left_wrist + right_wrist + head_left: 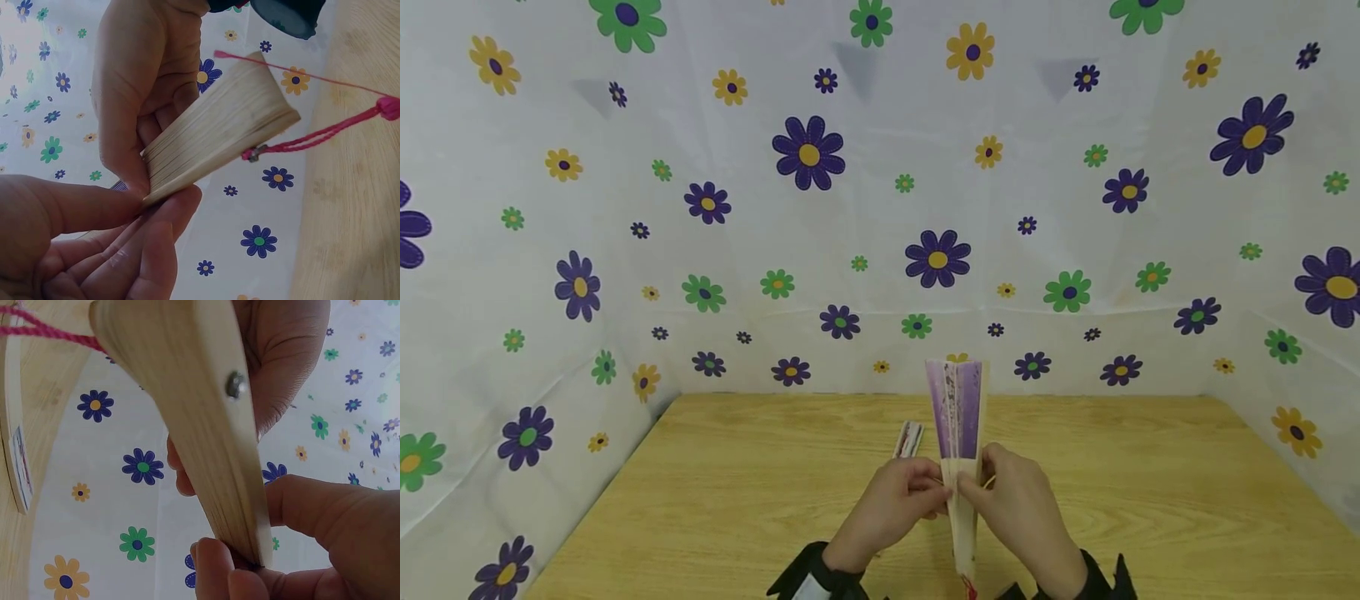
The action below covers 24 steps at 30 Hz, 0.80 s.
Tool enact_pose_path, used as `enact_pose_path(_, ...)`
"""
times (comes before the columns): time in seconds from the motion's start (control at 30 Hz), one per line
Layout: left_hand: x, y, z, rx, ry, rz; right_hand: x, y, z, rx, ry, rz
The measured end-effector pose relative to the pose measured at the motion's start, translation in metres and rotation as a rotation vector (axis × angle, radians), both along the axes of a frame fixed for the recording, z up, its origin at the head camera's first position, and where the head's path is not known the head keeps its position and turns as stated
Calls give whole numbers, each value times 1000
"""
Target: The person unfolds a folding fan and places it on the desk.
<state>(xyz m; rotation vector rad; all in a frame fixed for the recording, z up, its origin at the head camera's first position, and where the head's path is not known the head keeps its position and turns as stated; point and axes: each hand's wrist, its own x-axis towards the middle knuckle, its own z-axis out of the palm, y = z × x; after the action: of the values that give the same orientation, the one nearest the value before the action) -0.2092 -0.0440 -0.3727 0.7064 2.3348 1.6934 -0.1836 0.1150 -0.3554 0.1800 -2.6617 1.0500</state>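
A folding fan with purple patterned cloth (970, 408) and pale wooden ribs (219, 112) stands nearly upright, spread a little, between my two hands. My left hand (895, 504) pinches one edge of the ribs between thumb and fingers. On the opposite side my right hand (1018, 508) grips the ribs, thumb across the front. A metal rivet (235, 384) joins the ribs at the narrow lower end, where a pink-red cord (325, 134) hangs. Behind my left hand, a second closed fan (909, 438) lies on the table, partly covered.
The wooden table (737, 475) runs back to a white curtain with printed flowers (850, 208), which also encloses both sides. Dark sleeves (827, 575) cover my wrists near the front edge.
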Motion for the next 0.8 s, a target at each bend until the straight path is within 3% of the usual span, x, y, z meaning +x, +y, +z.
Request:
enact_pose_path(0.33, 1, -2, 6, -25, 55, 9, 1, 2, 0, 25, 24, -6)
enact_pose_path(0.8, -1, -6, 4, -62, 20, 29, 1, 4, -1, 59, 57, -14)
